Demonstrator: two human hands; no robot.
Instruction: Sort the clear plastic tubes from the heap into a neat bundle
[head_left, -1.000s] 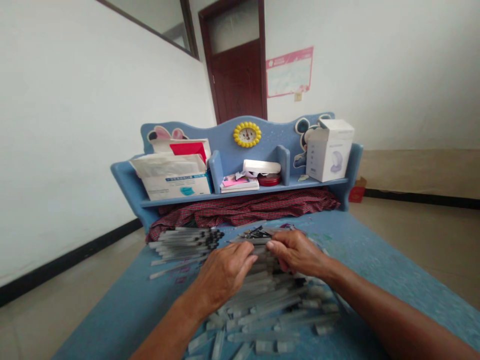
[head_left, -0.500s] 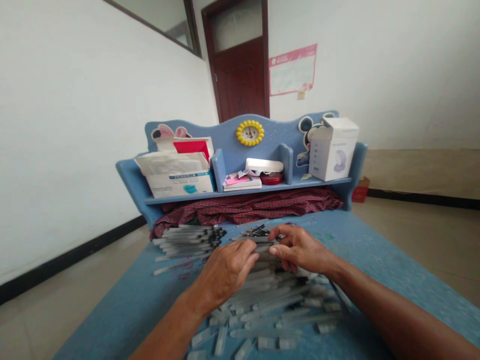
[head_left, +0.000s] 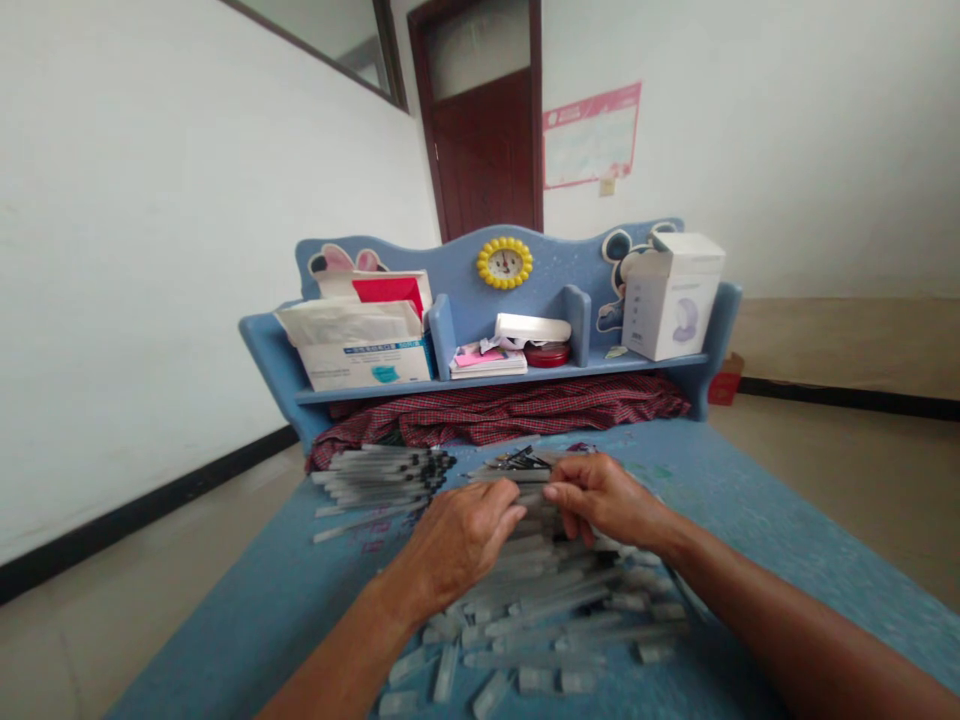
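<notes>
The left hand (head_left: 459, 535) and right hand (head_left: 604, 497) meet over a heap of clear tubes (head_left: 547, 600) on the blue bench (head_left: 247, 610). Both hands curl, fingertips facing each other over one tube (head_left: 510, 479) that lies crosswise at the far edge of the heap. The right grip pinches its end between thumb and fingers. The left fingertips cover the tube's other end, so I cannot tell whether that grip clenches it or only rests on it. The palms are hidden, and the tubes under the hands too.

The tubes are slim, frosted plastic cylinders, blurred near the lower edge, where short loose caps (head_left: 525, 682) lie scattered and some are cut off by the frame. To the left lies a neater bundle (head_left: 379, 475) of tubes, side by side, with dark ends pointing right. A small dark tangle (head_left: 517, 461) just beyond the hands is too small to make out.

At the bench's back, a checked red cloth (head_left: 510, 412) lies crumpled under a shelf (head_left: 495, 378), partly hidden by it. On the shelf stand a mask box (head_left: 367, 360) and a white carton (head_left: 671, 295), with a round yellow clock (head_left: 505, 263) set in the back panel above.
</notes>
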